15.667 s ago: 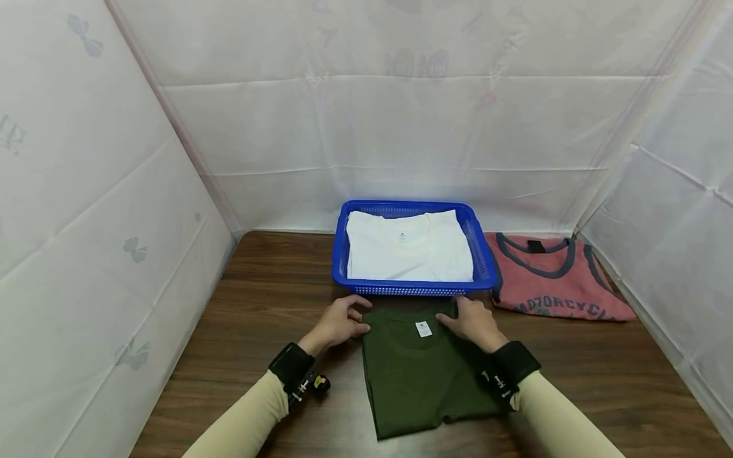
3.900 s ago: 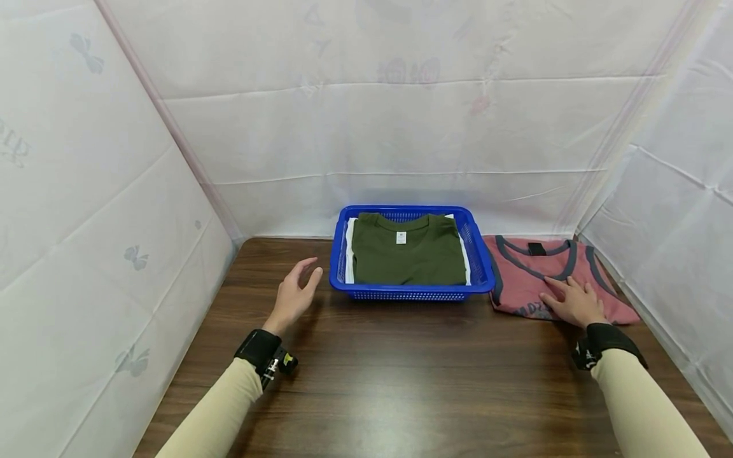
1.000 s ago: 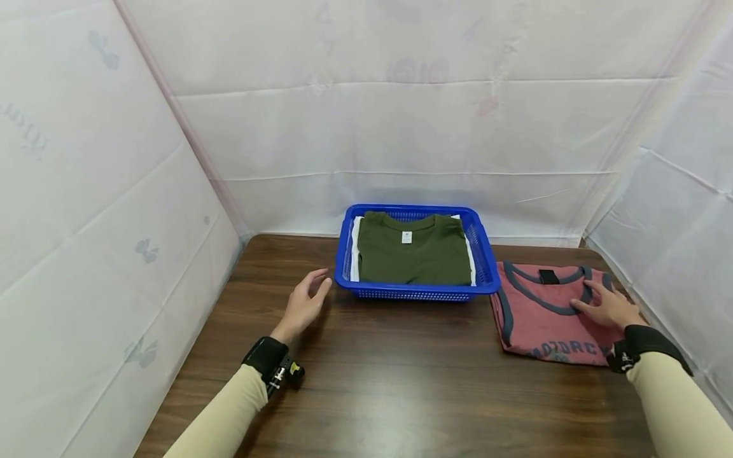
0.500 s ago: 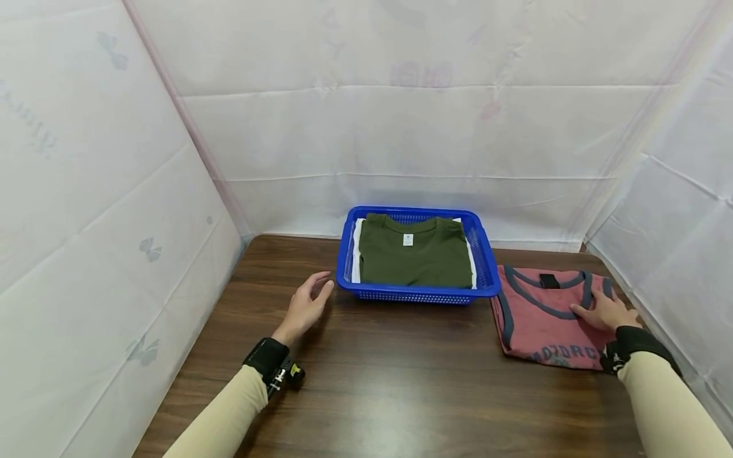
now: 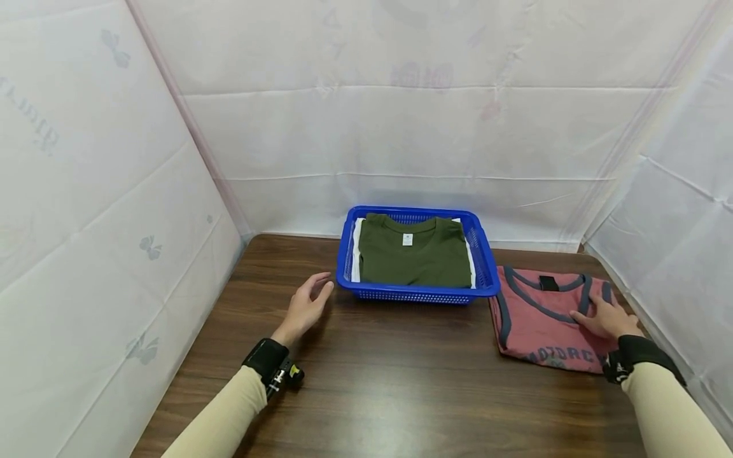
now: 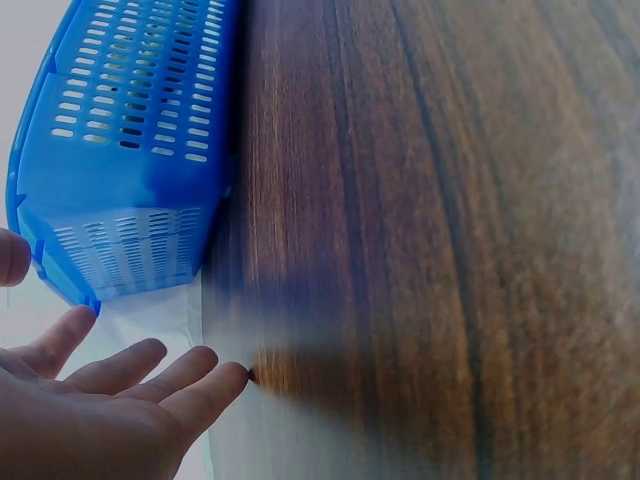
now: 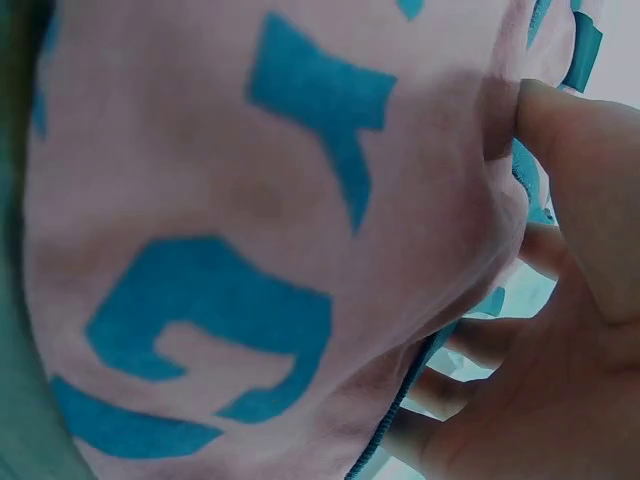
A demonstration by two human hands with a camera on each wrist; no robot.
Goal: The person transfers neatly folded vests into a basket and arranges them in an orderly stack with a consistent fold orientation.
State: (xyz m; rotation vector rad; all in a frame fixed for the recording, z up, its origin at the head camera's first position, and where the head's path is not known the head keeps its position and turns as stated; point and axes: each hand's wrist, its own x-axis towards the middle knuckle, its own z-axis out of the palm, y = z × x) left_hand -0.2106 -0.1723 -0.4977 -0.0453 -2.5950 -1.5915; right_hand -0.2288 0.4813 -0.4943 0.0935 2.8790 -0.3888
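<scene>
Just off the front left corner of the blue plastic basket [image 5: 418, 295], my left hand [image 5: 300, 308] hovers low over the table with nothing in it; its fingers are spread apart in the left wrist view. Inside the basket lies a folded dark green T-shirt [image 5: 412, 264] on top of a white one [image 5: 356, 254]. To the basket's right is a folded pink T-shirt [image 5: 541, 327] with grey trim and dark lettering. My right hand [image 5: 611, 318] pinches its right side; the right wrist view shows the thumb [image 7: 560, 120] denting the cloth and the fingers at the edge, partly hidden behind it.
A brown wood-grain table [image 5: 412, 375] carries everything. White printed sheeting [image 5: 366, 140] rises behind it and along both sides. The pink T-shirt lies right beside the basket's front right corner.
Earlier, the green T-shirt went from the table into the basket. The pink T-shirt has since slid toward me. In the last second it shifts only slightly, the right hand staying on it; the left hand is still.
</scene>
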